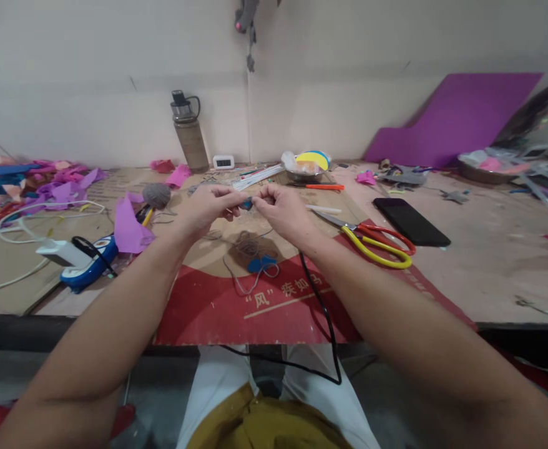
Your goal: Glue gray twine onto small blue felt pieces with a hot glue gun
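Note:
Over the middle of the table, my left hand point(218, 204) and my right hand point(281, 209) come close together with fingertips pinched. Between them is a small grey-blue piece point(247, 203), mostly covered by the fingers, so its kind is unclear. Both hands seem to grip it. Below the hands, thin grey yarn point(250, 290) lies in loose loops on the cardboard, beside a small blue scrap point(262, 264). A ball of grey yarn point(156, 195) rests left of my left hand. Scissors point(367, 240) with red and yellow handles lie open right of my right hand.
A black phone point(411, 222) lies at the right. Left are a blue power strip point(91, 265) with a white charger, and purple felt point(131, 227). A bottle point(190, 134), small white clock point(223, 162) and metal bowl point(304, 174) stand at the back. A black cable point(323, 305) crosses the front edge.

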A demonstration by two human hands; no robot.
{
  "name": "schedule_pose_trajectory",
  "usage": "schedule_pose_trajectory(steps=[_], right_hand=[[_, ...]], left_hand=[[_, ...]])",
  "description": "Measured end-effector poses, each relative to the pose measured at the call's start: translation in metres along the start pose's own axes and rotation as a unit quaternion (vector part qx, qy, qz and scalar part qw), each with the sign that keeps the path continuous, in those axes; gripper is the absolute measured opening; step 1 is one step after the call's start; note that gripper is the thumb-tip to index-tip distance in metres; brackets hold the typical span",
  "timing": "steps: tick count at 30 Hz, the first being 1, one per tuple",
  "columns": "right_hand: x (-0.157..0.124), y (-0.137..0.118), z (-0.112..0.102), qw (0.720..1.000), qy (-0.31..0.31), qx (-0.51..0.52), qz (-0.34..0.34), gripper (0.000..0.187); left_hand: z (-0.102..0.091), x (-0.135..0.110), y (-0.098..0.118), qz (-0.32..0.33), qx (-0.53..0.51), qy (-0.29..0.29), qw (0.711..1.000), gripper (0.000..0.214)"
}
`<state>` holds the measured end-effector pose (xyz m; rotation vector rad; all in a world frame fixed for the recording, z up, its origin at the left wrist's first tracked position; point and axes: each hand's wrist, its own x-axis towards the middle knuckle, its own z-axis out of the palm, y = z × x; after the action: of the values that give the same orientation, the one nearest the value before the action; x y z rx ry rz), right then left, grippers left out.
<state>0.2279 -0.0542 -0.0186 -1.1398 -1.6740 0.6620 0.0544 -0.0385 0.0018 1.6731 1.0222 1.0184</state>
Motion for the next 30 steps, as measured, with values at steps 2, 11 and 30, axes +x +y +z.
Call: schedule_pose_trajectory(steps=[2, 11, 30], right_hand=[[-0.001, 0.001, 0.001, 1.0, -0.005, -0.008, -0.003, 0.015], [-0.003, 0.0, 0.003, 1.0, -0.019, -0.015, -0.013, 0.008], [-0.023, -0.035, -0.002, 0.968, -0.149, 0.189, -0.064, 0.022]], left_hand=[[-0.001, 0.001, -0.003, 0.012, 0.057, -0.003, 0.998, 0.021], [0.002, -0.001, 0.0, 0.052, 0.177, 0.072, 0.98, 0.012], [-0.084, 0.027, -0.014, 0.066, -0.112, 0.44, 0.889, 0.012]])
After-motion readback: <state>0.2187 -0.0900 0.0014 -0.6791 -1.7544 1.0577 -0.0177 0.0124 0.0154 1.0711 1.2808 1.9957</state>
